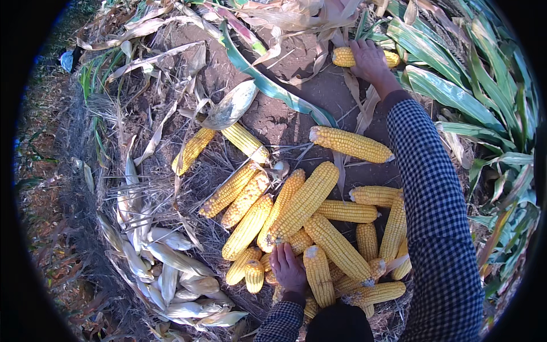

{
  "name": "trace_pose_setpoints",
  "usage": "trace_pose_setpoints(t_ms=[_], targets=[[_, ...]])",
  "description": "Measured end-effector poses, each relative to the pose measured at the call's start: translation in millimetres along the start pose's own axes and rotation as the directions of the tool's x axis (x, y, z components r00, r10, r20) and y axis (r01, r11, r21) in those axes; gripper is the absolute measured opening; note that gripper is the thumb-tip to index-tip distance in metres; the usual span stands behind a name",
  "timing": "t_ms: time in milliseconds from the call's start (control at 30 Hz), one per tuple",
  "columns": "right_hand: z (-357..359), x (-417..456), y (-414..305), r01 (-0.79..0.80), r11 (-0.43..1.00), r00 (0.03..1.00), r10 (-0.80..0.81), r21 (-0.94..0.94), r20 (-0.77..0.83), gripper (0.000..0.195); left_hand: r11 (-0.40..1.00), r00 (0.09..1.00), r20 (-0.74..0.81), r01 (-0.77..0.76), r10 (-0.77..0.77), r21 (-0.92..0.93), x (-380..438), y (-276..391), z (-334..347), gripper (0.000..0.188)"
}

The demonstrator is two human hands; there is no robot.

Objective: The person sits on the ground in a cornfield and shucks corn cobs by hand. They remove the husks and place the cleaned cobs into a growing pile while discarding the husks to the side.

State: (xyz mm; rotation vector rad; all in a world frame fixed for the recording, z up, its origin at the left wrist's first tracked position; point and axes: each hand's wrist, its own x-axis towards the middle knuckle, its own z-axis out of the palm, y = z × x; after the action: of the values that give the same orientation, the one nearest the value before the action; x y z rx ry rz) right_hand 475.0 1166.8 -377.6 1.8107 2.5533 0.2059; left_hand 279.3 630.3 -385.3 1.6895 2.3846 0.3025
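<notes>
At the upper right, my right hand point(370, 62) is wrapped over a husked yellow corn cob point(342, 57), whose two ends show on either side of it. The cob lies across the hand near green corn leaves. My left hand point(287, 267) rests palm down on the heap of bare cobs in front of me. Its fingertips touch the lower end of a long corn cob point(305, 203); whether they grip anything beneath is hidden. Right of this hand, another corn cob point(319, 275) points towards me. A single corn cob point(351, 144) lies on the soil between the heap and my right hand.
Unhusked ears with pale husks point(188, 278) are piled at the lower left. A partly husked ear point(233, 104) lies above the heap. Cut green stalks and leaves point(453, 94) line the right side. Dry straw and leaves point(158, 132) cover the soil at left.
</notes>
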Motion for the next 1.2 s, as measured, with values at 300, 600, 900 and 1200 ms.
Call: trace_pose_setpoints(t_ms=[300, 600, 900, 1200], targets=[[-158, -192, -6, 0.394, 0.866, 0.909, -0.318, 0.309, -0.269, 0.075, 1.0, 1.0, 0.019, 0.022, -0.022, -0.002, 1, 0, 3, 0.052], [-89, -216, -52, 0.032, 0.867, 0.956, -0.172, 0.497, 0.238, 0.064, 0.999, 1.0, -0.031, -0.006, 0.004, -0.036, 4, 3, 1, 0.054], [-94, -166, -86, 0.058, 0.981, 0.662, -0.178, 0.186, 0.728, 0.061, 0.998, 0.998, -0.052, -0.025, 0.022, -0.055, 6, 1, 1, 0.055], [-100, -223, -55, 0.018, 0.91, 0.781, -0.271, 0.413, 0.562, 0.029, 0.992, 0.992, -0.129, -0.029, 0.013, -0.123, 8, 1, 6, 0.053]])
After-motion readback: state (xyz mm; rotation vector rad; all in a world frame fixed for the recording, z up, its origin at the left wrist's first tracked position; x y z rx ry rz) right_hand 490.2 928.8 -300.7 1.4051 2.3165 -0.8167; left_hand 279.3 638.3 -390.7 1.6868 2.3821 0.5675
